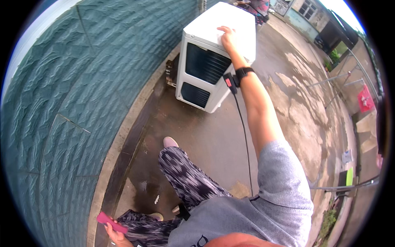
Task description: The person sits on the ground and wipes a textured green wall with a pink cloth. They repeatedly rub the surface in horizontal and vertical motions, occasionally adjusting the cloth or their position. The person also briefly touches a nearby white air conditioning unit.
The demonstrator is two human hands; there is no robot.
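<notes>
My right hand (228, 38) reaches forward onto the white top of an air-conditioner outdoor unit (239, 20). A small pale patch shows beneath the fingers; whether it is a cloth or glare I cannot tell. The unit's near side has two dark finned openings. Around my right wrist sits a black strap (243, 72) with a small device, and a black cable (243, 123) runs from it towards my body. Low at the left, my left hand (114, 233) grips a magenta elongated object (112, 223), its exact kind unclear.
A textured teal wall (77, 92) with a concrete ledge (123, 129) runs along the left. Beneath the unit is a rusty metal bracket (171, 72). The concrete ground (216, 139) is wet in places. A metal pole frame (345, 77) and a pink bag (366, 99) are at the right.
</notes>
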